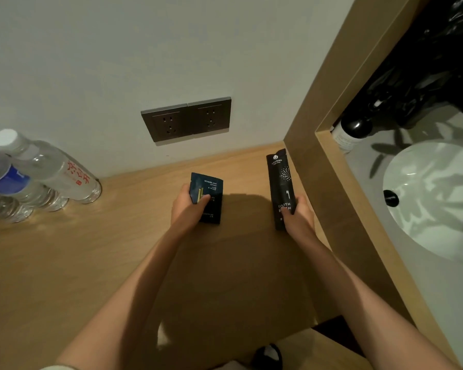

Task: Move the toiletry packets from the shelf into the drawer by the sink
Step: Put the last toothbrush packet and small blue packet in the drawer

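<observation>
Wooden shelf [91, 263] lay under both hands. Left hand [187, 206] pinched dark blue packet [210, 186], thumb across front, long axis pointing away toward wall [91, 62]. Right hand [298, 218] gripped lower end of black toothbrush packet [280, 177]; long axis also toward wall, top near shelf's right corner. Both packets well apart. Sink [439, 209] sat at right.

Single head-worn wide-angle camera looked forward and steeply down, close over wooden shelf [91, 263] at arm's reach; wall [118, 62] filled 12 o'clock, sink [439, 169] lay at 3 o'clock.
</observation>
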Action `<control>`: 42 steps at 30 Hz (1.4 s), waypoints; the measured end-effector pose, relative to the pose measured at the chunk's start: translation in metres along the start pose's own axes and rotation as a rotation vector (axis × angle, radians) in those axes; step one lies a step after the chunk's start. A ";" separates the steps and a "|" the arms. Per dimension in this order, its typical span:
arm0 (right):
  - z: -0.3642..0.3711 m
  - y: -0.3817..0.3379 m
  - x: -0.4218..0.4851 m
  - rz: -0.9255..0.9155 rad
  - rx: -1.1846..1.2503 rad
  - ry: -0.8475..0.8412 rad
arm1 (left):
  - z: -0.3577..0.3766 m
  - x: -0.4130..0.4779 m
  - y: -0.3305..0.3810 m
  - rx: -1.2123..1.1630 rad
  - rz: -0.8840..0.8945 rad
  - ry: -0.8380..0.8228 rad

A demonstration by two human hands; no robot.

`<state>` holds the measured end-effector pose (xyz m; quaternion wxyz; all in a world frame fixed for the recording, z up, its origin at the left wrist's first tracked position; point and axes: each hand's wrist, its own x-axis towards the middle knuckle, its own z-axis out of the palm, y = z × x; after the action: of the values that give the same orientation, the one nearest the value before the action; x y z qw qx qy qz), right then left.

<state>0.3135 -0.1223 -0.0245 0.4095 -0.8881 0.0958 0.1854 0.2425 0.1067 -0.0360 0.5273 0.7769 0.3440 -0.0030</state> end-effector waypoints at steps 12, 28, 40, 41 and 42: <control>-0.120 0.018 -0.138 -0.183 0.165 -0.200 | 0.013 -0.153 0.048 -0.174 0.381 -0.099; -0.340 0.273 -0.284 -0.133 0.623 0.166 | 0.250 -0.391 0.132 -0.233 0.412 -0.552; -0.456 0.401 -0.324 0.065 0.696 0.399 | 0.455 -0.479 0.185 -0.004 0.478 -0.954; -0.466 0.406 -0.318 0.070 0.707 0.395 | 0.471 -0.481 0.192 0.004 0.492 -0.977; -0.476 0.411 -0.311 0.074 0.705 0.392 | 0.487 -0.483 0.200 0.012 0.507 -0.995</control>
<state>0.0163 -0.7454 0.1018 0.6559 -0.7078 0.2616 -0.0173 0.1557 -0.5910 0.0884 0.6058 0.7433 -0.1440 -0.2446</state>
